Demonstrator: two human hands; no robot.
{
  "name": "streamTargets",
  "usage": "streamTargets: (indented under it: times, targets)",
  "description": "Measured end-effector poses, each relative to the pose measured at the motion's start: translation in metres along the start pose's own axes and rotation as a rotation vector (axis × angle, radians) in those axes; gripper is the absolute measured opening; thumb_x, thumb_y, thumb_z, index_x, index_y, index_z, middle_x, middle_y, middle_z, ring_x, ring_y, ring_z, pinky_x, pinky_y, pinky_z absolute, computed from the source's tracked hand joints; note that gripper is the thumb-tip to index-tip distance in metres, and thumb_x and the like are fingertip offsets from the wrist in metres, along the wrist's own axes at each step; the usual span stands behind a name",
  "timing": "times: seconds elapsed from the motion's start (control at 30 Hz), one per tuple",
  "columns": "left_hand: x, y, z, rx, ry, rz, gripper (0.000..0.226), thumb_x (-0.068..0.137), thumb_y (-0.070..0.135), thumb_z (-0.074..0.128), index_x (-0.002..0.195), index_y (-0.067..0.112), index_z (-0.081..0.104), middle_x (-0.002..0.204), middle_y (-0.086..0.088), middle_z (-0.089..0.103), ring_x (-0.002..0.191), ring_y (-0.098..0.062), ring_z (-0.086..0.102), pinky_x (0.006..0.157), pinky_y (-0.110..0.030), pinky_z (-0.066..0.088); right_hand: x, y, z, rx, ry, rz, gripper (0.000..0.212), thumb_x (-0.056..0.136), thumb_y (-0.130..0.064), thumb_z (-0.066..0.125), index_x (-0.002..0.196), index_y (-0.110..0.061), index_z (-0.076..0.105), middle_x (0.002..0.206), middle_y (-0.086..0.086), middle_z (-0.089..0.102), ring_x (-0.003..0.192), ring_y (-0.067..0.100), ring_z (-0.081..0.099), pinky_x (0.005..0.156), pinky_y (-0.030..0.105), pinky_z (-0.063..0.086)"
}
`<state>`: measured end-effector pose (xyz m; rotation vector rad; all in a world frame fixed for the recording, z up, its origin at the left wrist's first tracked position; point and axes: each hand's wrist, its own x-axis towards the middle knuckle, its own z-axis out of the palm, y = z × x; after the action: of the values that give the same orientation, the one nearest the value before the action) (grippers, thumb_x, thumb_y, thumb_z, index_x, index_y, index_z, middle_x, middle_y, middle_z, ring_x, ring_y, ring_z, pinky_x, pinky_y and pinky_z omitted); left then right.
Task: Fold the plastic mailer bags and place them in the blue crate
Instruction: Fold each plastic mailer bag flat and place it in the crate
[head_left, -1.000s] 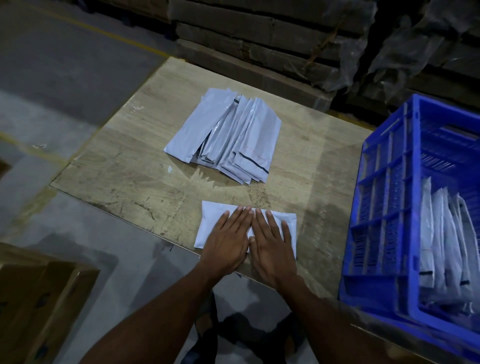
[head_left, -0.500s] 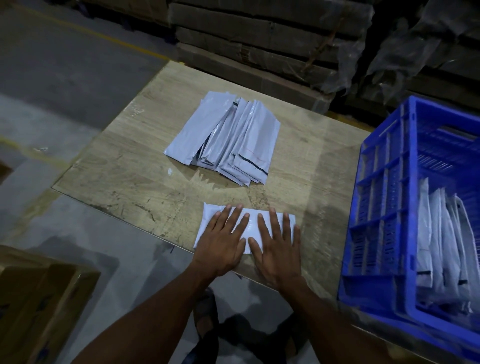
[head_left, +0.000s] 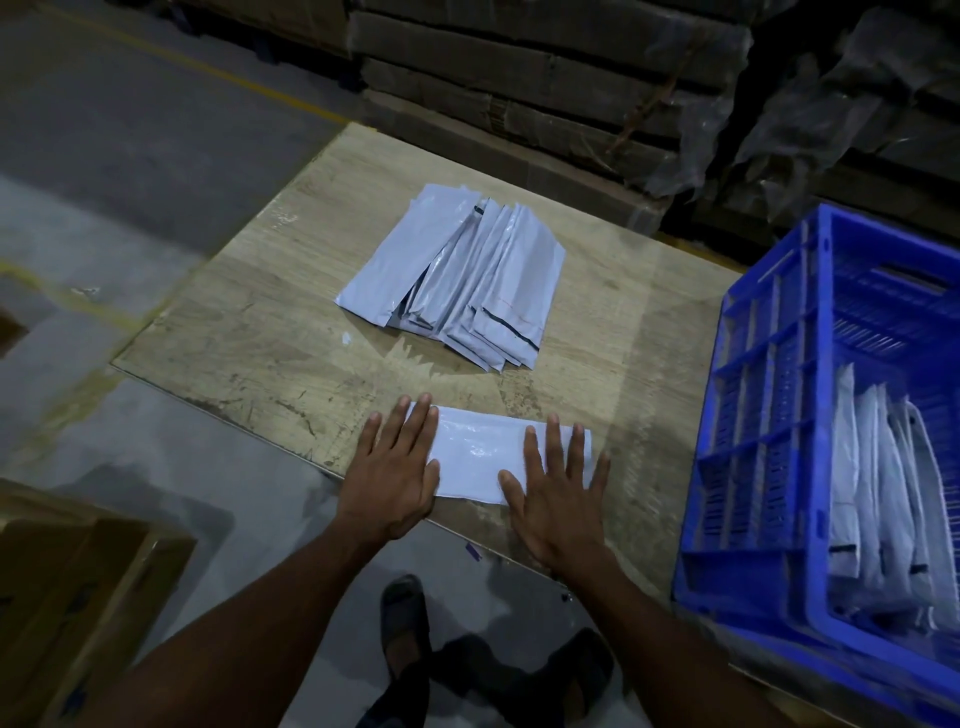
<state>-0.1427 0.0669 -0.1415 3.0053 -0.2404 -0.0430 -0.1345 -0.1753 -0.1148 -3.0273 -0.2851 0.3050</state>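
Head view looks down on a folded mailer bag (head_left: 480, 454) lying flat along the near edge of the wooden worktop (head_left: 260, 332). Left hand (head_left: 392, 475) presses on the bag's left end, fingers (head_left: 415, 421) straight and close together, palm over the worktop's near edge. Right hand (head_left: 558, 496) presses on the bag's right end, fingers straight and slightly spread. White plastic shows bare between the two hands. Beyond the bag, toward the worktop's middle, lies a fanned stack of unfolded mailer bags (head_left: 462, 280), well apart from it, with bare wood between. Right of the bag stands the blue crate (head_left: 753, 431), with a strip of open worktop between them; folded bags (head_left: 878, 499) stand upright inside it. Left of the bag, off the worktop, sits a cardboard box (head_left: 72, 597) on the floor.
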Motion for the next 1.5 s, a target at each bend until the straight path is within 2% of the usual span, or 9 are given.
streamTargets:
  times: [0.13, 0.23, 0.53, 0.67, 0.83, 1.07, 1.27, 1.33, 1.5]
  targets:
    - [-0.001, -0.001, 0.000, 0.017, -0.015, -0.008, 0.069, 0.102, 0.042, 0.025, 0.164, 0.009, 0.023, 0.173, -0.006, 0.011, 0.160, -0.025, 0.008, 0.126, -0.055, 0.016, 0.008, -0.050, -0.005, -0.011, 0.044, -0.268, 0.064, 0.106, -0.051, 0.020, 0.159, -0.015, 0.026, 0.167, 0.004, 0.020, 0.155, 0.028, 0.011, 0.120, 0.065, 0.009]
    - [-0.002, -0.002, 0.000, 0.012, -0.013, 0.011, 0.069, 0.103, 0.041, 0.026, 0.163, 0.009, 0.024, 0.173, -0.006, 0.011, 0.160, -0.025, 0.009, 0.126, -0.055, 0.017, 0.016, -0.058, 0.000, 0.031, -0.012, -0.269, 0.064, 0.106, -0.054, 0.017, 0.159, -0.019, 0.027, 0.166, -0.002, 0.023, 0.155, 0.021, 0.010, 0.119, 0.063, 0.012]
    - [0.001, -0.005, 0.002, -0.007, -0.025, 0.002, 0.071, 0.099, 0.041, 0.027, 0.163, 0.011, 0.027, 0.173, -0.003, 0.011, 0.159, -0.024, 0.012, 0.125, -0.055, 0.013, -0.009, 0.042, -0.005, 0.018, -0.161, -0.010, 0.078, 0.095, -0.071, -0.004, 0.159, -0.027, -0.017, 0.162, -0.008, -0.032, 0.148, 0.019, -0.033, 0.121, 0.060, -0.008]
    - [0.013, 0.008, -0.012, 0.028, -0.042, -0.055, 0.066, 0.097, 0.029, 0.041, 0.159, 0.007, 0.034, 0.169, -0.010, 0.025, 0.158, -0.030, 0.020, 0.120, -0.060, -0.006, 0.001, 0.030, -0.015, 0.017, -0.018, -0.012, 0.071, 0.103, -0.054, 0.009, 0.161, -0.014, 0.010, 0.170, 0.005, -0.003, 0.155, 0.029, -0.009, 0.121, 0.062, -0.002]
    - [0.024, 0.078, -0.004, -0.368, 0.067, 0.152, 0.057, 0.100, 0.020, 0.029, 0.148, -0.004, 0.048, 0.155, -0.022, 0.048, 0.148, -0.033, 0.039, 0.126, -0.041, 0.014, 0.013, 0.003, -0.012, 0.059, -0.060, -0.199, 0.068, 0.107, -0.045, 0.000, 0.155, -0.013, 0.035, 0.163, 0.006, 0.031, 0.152, 0.028, 0.021, 0.113, 0.062, 0.033]
    - [0.013, 0.055, 0.007, -0.111, 0.005, 0.134, 0.060, 0.108, 0.045, 0.025, 0.160, 0.018, 0.036, 0.169, -0.003, 0.027, 0.157, -0.027, 0.022, 0.124, -0.049, 0.020, 0.004, 0.030, 0.002, 0.026, -0.056, -0.093, 0.082, 0.097, -0.072, 0.005, 0.162, -0.022, 0.002, 0.169, -0.002, -0.009, 0.155, 0.021, -0.012, 0.123, 0.049, 0.000]
    - [0.001, 0.018, 0.006, -0.041, 0.012, 0.009, 0.070, 0.103, 0.057, 0.032, 0.165, 0.025, 0.023, 0.174, -0.004, 0.010, 0.159, -0.038, 0.006, 0.125, -0.057, 0.014, -0.009, 0.045, -0.004, 0.069, -0.162, 0.003, 0.094, 0.093, -0.080, 0.012, 0.156, -0.020, -0.024, 0.160, 0.003, -0.038, 0.148, 0.022, -0.033, 0.120, 0.060, -0.010]
    - [0.003, 0.017, 0.008, -0.037, 0.013, 0.031, 0.070, 0.103, 0.057, 0.032, 0.165, 0.024, 0.023, 0.174, -0.005, 0.010, 0.159, -0.040, 0.005, 0.124, -0.058, 0.013, -0.008, 0.038, -0.010, 0.002, -0.110, -0.082, 0.097, 0.093, -0.080, 0.017, 0.158, -0.017, -0.017, 0.163, 0.010, -0.030, 0.151, 0.030, -0.027, 0.119, 0.061, -0.013]
    - [0.018, 0.003, 0.004, -0.026, -0.081, 0.123, 0.074, 0.103, 0.066, 0.011, 0.166, 0.027, 0.017, 0.174, -0.002, 0.003, 0.159, -0.036, -0.004, 0.124, -0.062, 0.007, 0.006, 0.027, -0.010, -0.058, -0.139, -0.455, 0.075, 0.101, -0.063, 0.023, 0.159, -0.015, 0.023, 0.168, 0.008, 0.005, 0.155, 0.026, 0.008, 0.121, 0.059, 0.021]
